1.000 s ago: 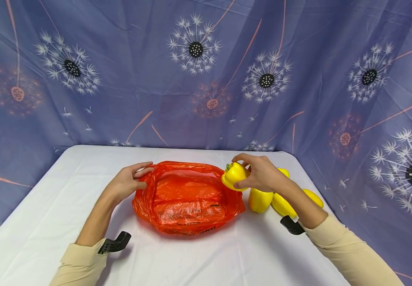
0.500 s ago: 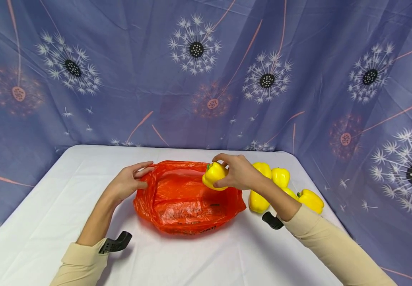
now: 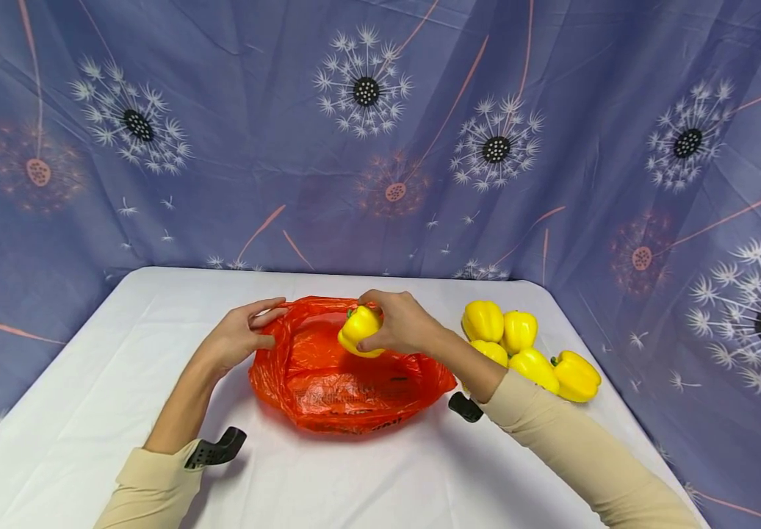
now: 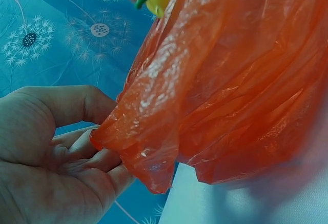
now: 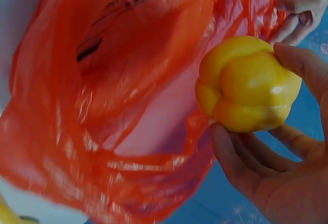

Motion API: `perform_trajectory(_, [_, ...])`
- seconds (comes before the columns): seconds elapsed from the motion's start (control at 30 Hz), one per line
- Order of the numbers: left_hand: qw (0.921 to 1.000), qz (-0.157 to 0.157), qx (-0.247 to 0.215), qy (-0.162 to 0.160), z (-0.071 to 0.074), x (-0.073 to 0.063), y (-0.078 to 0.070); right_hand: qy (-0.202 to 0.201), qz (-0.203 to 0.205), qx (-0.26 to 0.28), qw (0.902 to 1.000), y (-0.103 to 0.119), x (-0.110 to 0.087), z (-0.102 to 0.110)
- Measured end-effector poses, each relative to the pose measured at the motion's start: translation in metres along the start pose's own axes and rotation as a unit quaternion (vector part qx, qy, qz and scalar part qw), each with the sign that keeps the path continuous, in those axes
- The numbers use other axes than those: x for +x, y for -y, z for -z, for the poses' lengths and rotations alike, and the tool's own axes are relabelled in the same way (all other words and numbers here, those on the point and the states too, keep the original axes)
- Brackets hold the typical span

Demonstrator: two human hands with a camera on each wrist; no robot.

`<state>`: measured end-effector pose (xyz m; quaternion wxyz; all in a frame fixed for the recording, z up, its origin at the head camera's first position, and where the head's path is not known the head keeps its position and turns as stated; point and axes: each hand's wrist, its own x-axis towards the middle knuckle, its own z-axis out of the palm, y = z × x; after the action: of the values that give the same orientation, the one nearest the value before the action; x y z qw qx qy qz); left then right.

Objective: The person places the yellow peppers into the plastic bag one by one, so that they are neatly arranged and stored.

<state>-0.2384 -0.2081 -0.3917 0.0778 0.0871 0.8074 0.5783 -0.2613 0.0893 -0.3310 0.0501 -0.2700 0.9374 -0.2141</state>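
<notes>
A red plastic bag lies with its mouth spread wide on the white table. At its left rim my left hand pinches the film between thumb and fingers, as the left wrist view shows with the bag hanging from the fingertips. My right hand grips a yellow bell pepper above the bag's opening. Seen in the right wrist view, the pepper sits between thumb and fingertips, its lobed bottom facing the camera. Its green stem shows in the head view.
Several more yellow bell peppers lie grouped at the table's right side, one partly hidden behind my right forearm. The white table runs to a patterned blue cloth backdrop behind and on both sides.
My right hand has carried the yellow bell pepper leftward, from the bag's right rim to over the middle of its opening. The left hand has stayed on the left rim.
</notes>
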Motion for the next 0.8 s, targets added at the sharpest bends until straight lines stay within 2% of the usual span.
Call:
perform_trajectory(0.3, [1.0, 0.008, 0.004, -0.001, -0.001, 0.001, -0.001, 0.02, -0.028, 0.015, 0.9993, 0.01, 0.017, -0.024])
perform_trajectory(0.8, [0.9999, 0.015, -0.001, 0.005, -0.002, 0.002, 0.0, 0.025, -0.014, -0.002, 0.9996, 0.024, 0.036, -0.058])
